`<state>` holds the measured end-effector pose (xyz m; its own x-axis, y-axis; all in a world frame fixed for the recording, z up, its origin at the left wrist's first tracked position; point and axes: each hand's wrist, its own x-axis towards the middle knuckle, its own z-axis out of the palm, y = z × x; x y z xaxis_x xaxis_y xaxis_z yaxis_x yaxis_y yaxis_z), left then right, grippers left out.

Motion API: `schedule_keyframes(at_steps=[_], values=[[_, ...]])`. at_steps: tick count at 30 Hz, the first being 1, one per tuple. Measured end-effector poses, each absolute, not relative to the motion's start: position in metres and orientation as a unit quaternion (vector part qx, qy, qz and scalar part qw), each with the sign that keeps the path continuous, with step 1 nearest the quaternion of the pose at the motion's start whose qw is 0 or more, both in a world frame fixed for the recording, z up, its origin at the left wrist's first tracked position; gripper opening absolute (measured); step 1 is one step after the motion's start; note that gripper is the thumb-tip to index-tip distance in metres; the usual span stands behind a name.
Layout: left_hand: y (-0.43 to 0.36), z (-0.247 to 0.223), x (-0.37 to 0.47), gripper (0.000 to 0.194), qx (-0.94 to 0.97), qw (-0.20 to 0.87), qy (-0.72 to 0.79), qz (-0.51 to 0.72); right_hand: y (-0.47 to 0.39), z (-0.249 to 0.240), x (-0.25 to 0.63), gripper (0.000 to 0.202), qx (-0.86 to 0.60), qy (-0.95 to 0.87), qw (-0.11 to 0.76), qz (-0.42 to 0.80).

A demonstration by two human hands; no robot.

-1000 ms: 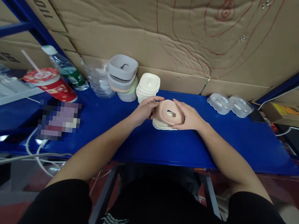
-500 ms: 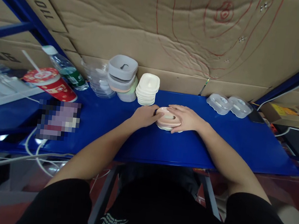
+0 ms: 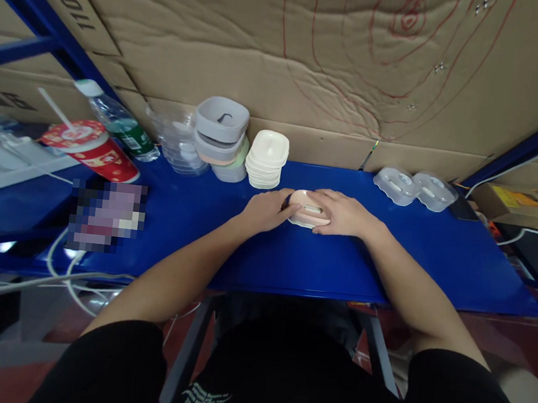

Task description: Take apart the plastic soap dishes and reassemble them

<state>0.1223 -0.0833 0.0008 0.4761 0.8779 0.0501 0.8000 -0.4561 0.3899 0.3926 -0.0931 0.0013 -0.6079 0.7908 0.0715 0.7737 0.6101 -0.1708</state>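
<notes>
A peach, rounded-square plastic box (image 3: 312, 221) with an opening in its top and a pale cream rim beneath sits low over the blue table (image 3: 262, 262). My left hand (image 3: 271, 209) grips its left side, the thumb lying on the front. Around the right side curls my right hand (image 3: 342, 214), fingers over the back edge and thumb near the front corner. Whether the box rests fully on the table I cannot tell. Behind my left hand stands a stack of cream rounded-square pieces (image 3: 267, 156). Beside it are stacked grey boxes (image 3: 222, 120) with a curved slot.
Clear plastic covers (image 3: 178, 147) stand left of the grey stack, and two more translucent covers (image 3: 398, 186) lie at the right rear. Farther left are a red paper cup (image 3: 101, 152) with a straw and a leaning water bottle (image 3: 123, 125). Cardboard (image 3: 216, 68) walls the back.
Both hands and the peach box have shifted slightly right and away from me. The box's top looks more tilted, with more of its front wall showing.
</notes>
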Motion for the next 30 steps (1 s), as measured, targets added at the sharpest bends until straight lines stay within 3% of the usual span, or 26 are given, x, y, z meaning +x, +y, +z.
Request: schedule_keyframes(at_steps=[7,17,23,27,30], values=[[-0.079,0.004,0.118,0.055,0.836,0.15,0.519,0.099,-0.086,-0.018,0.383,0.086,-0.437,-0.895,0.083,0.039],[-0.081,0.006,0.12,0.049,0.842,0.111,0.519,0.091,-0.072,-0.031,0.391,0.097,-0.41,-0.902,0.117,0.065],[-0.068,0.023,0.082,0.034,0.82,0.018,0.488,0.297,-0.071,-0.031,0.391,0.094,-0.41,-0.9,0.128,0.074],[-0.042,0.042,0.028,0.024,0.619,-0.132,0.586,0.507,-0.071,-0.03,0.392,0.091,-0.41,-0.9,0.127,0.08],[-0.028,0.049,-0.004,0.038,0.531,-0.159,0.637,0.536,-0.07,-0.03,0.392,0.09,-0.41,-0.899,0.13,0.078]])
